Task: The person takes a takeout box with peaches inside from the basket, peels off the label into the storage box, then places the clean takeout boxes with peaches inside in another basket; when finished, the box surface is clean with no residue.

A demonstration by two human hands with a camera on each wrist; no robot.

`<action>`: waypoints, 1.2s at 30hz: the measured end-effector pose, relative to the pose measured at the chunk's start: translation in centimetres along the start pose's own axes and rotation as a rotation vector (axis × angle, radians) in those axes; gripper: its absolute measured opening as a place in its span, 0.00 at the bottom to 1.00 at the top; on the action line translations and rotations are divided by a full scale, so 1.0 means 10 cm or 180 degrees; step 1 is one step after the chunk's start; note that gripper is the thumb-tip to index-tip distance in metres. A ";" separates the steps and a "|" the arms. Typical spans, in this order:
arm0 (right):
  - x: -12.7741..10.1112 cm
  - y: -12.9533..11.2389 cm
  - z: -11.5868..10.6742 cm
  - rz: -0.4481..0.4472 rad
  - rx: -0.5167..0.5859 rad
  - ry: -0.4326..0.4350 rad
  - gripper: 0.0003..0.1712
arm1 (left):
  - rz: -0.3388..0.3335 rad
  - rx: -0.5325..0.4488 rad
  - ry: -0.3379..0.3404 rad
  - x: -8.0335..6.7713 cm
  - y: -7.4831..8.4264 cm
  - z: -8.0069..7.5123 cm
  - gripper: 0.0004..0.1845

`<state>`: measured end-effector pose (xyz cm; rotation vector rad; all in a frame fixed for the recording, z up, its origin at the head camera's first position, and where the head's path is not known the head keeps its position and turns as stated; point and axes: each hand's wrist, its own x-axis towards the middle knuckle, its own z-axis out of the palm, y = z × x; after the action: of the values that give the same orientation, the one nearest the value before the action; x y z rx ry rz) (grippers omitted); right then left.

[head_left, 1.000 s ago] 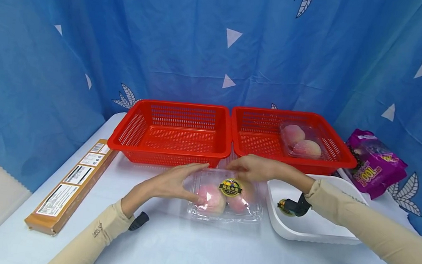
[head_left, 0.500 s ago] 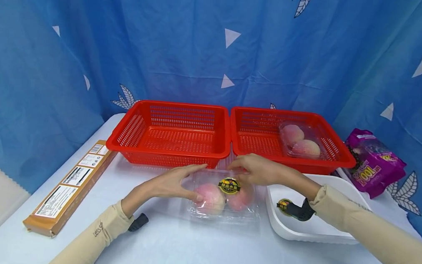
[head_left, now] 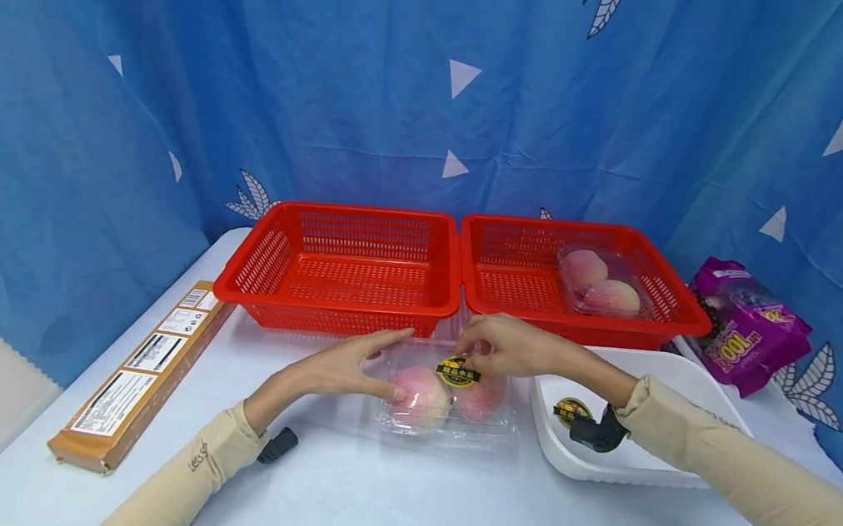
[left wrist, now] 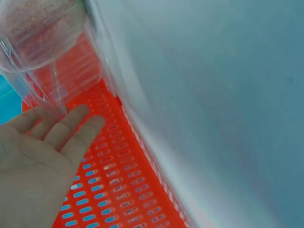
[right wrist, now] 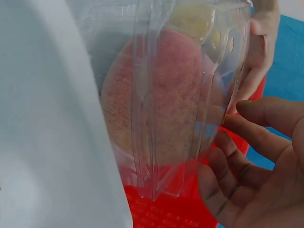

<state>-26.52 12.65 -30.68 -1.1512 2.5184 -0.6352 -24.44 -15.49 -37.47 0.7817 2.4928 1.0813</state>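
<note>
A clear plastic clamshell box [head_left: 444,429] with two pink peaches [head_left: 420,398] lies on the table, a round black-and-gold sticker [head_left: 459,372] on its lid. My left hand [head_left: 343,366] spans the box's left side, thumb at the lid and straight fingers toward the back corner. In the left wrist view these fingers [left wrist: 78,130] are spread against the plastic. My right hand [head_left: 508,346] reaches over from the right, bent fingertips at the sticker's upper edge. Seen from the right wrist, thumb and index finger [right wrist: 256,135] stand close together at the lid.
Two red baskets [head_left: 334,318] stand side by side behind; the right one holds another peach box [head_left: 603,287]. A white tray [head_left: 621,473] with a loose sticker [head_left: 572,411] is at right. A purple bag [head_left: 750,333] lies beyond it, a long brown carton [head_left: 144,372] at left.
My right fingertips have shifted slightly over the sticker's upper edge, with the thumb drawn in closer to the index finger. The left hand and the box have hardly moved.
</note>
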 end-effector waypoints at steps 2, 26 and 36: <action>0.01 0.00 0.00 0.0016 -0.0017 0.0015 0.12 | 0.0019 -0.0049 -0.0020 0.01 0.00 0.00 0.50; 0.16 -0.04 0.02 0.0330 0.0422 -0.0143 0.02 | 0.0000 -0.0113 -0.0050 -0.01 0.01 0.01 0.50; 0.13 -0.02 -0.01 0.0276 0.0680 -0.0178 0.04 | 0.0039 -0.0128 -0.0072 -0.02 0.03 0.00 0.50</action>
<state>-27.25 11.59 -30.66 -0.9655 2.3712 -0.8143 -24.20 -15.43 -37.20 0.7942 2.4429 1.1168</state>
